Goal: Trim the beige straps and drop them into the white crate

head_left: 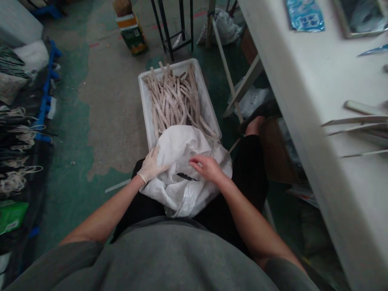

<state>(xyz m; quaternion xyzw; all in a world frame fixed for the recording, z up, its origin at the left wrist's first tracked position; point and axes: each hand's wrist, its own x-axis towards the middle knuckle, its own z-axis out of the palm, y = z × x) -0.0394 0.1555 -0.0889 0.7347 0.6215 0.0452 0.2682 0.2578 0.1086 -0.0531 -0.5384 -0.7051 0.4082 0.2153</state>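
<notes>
A white woven sack (178, 198) lies bunched across my lap. My left hand (153, 165), in a pale glove, rests against the sack's left side with its thumb spread away from the fingers. Over the middle of the sack is my right hand (207, 166), bare, its fingers curled into a pinch. Whatever may be between those fingertips is too small to make out. Just below them, a dark slit shows among the folds. Beyond the sack stands a white plastic bin (144, 105) holding many long beige strips (172, 99), its near end hidden by the sack.
To the right runs a white table (306, 93) with tweezers (357, 120) and a blue packet (305, 15). Its wooden leg (245, 85) stands close to my foot. A black stool frame (169, 36) and cardboard box (132, 34) are ahead. Bundled cords (18, 133) lie left.
</notes>
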